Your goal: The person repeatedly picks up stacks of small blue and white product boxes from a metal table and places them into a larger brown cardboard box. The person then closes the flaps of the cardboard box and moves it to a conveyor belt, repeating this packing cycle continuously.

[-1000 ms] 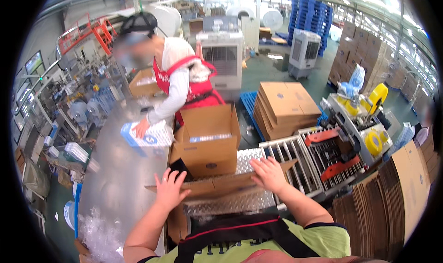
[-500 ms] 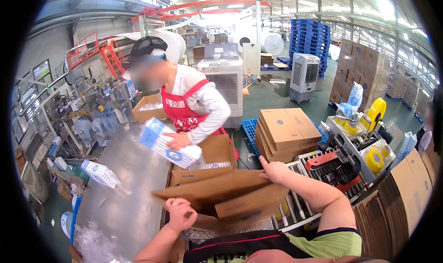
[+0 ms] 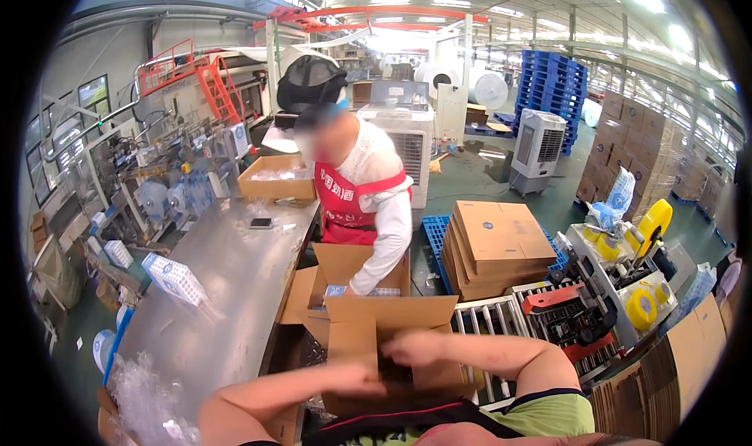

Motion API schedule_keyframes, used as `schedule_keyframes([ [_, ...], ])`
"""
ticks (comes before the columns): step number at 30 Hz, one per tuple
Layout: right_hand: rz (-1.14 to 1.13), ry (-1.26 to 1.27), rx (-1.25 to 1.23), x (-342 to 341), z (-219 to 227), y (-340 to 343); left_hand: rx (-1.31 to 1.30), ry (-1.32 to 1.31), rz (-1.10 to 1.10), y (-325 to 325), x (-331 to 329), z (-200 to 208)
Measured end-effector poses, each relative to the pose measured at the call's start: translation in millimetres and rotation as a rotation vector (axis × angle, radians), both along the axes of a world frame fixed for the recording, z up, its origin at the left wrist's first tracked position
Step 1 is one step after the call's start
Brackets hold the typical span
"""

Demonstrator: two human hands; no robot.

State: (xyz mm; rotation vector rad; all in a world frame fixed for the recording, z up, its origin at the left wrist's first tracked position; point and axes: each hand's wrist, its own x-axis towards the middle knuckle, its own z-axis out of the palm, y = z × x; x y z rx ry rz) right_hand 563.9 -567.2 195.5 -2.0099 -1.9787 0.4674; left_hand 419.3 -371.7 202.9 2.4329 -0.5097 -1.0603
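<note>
The open brown cardboard box point(image 3: 352, 340) stands left of the grey metal roller conveyor point(image 3: 489, 321), mouth upward, broad far flap point(image 3: 395, 310) running left-right, long axis unclear. Left hand point(image 3: 362, 379) and right hand point(image 3: 411, 347) blur over it; grip indiscernible.

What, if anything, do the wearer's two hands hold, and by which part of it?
It cannot be told: the blurred left hand and right hand are at the nearest open cardboard box, but no clear grip shows.

A head-worn fisheye looks forward and down, close above the left hand point(image 3: 362, 379) and right hand point(image 3: 412, 348).
</note>
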Motion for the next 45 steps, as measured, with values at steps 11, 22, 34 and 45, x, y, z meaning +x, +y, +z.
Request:
schedule_keyframes([
  [11,-0.342,-0.245,0.271,-3.8,-77.9,-68.8,0.229,-0.719,0.578,2.0,-9.3,-124.8],
  [22,-1.458,0.831,-0.199,-37.4,-280.1,-188.4,-0.807,0.368,1.481,145.8,-25.8,-216.9],
  [34,-0.470,0.572,-0.323,-114.4,-74.1,30.7,-0.478,-0.315,0.888,14.4,-4.2,-142.0],
  [45,-1.354,0.604,-0.191,-68.3,-280.7,-157.1,0.504,-0.371,1.185,145.5,-74.1,-255.1],
])
